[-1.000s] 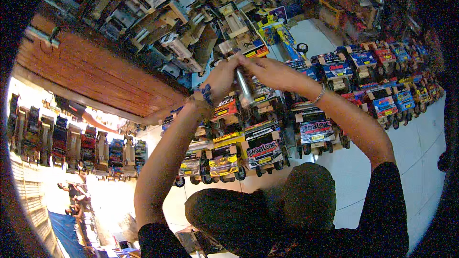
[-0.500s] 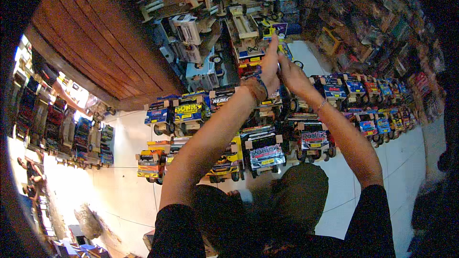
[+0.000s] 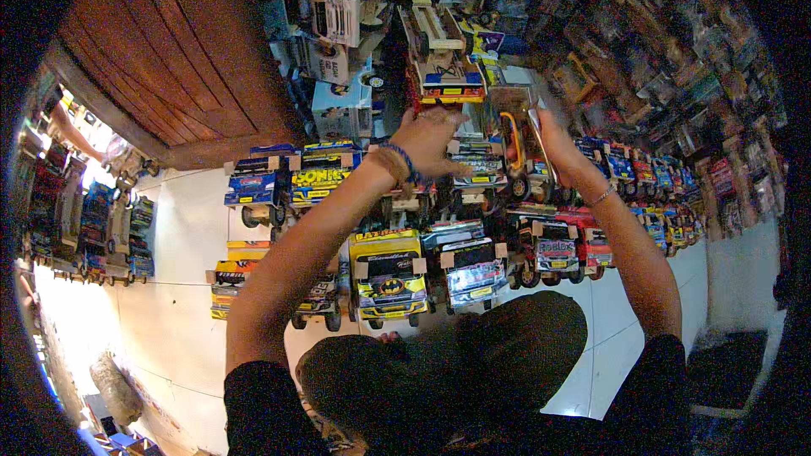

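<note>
Two bare hands met above rows of toy trucks on the white floor. Nearest stood a yellow truck (image 3: 389, 274). Further up, the left hand (image 3: 432, 142) steadied a clear-wrapped orange toy truck (image 3: 517, 137) while the right hand (image 3: 557, 145) pinched its far edge. Both grips looked closed on it; supporting it evenly would likely prevent the wrap tearing.

Between your left hand (image 3: 435, 139) and right hand (image 3: 557, 143) you hold a toy truck (image 3: 515, 131) wrapped in clear, glossy plastic film that catches the light. The toy trucks (image 3: 389, 274) ranged below you look like painted wood or card with shiny printed stickers, standing on a smooth, glossy white tiled floor (image 3: 182, 304). To your left the door (image 3: 160, 59) is brown wood with grooved planks and a dull sheen
</note>
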The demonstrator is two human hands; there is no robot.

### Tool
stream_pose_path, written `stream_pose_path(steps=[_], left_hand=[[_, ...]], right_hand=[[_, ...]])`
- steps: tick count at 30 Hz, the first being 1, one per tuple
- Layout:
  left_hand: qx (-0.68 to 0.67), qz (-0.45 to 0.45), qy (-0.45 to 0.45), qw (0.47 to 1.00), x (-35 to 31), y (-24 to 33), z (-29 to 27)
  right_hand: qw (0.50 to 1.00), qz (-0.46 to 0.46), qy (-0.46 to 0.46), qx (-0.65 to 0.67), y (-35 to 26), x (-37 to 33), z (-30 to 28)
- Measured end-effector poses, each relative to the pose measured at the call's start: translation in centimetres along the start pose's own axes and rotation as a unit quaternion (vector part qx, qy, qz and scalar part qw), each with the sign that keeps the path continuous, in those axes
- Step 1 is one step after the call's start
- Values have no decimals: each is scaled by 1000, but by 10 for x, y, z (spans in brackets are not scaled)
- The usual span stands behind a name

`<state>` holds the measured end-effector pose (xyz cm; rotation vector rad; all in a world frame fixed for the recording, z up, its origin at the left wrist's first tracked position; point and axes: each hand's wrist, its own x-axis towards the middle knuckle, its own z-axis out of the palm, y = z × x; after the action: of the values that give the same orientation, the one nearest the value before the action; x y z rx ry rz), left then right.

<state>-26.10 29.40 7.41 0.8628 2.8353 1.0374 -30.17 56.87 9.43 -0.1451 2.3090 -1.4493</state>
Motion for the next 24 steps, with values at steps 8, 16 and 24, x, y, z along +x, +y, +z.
stream_pose_path(steps=[8,16,24], left_hand=[[98,-16,-62,993,-18,-23,36],[83,-14,-36,996,-20,-27,37],[80,-18,-18,996,-19,-26,40]], right_hand=[[960,81,-122,-240,-33,-30,17],[940,136,-198,-244,-47,-29,32],[927,166,-207,-265,-58,-21,36]])
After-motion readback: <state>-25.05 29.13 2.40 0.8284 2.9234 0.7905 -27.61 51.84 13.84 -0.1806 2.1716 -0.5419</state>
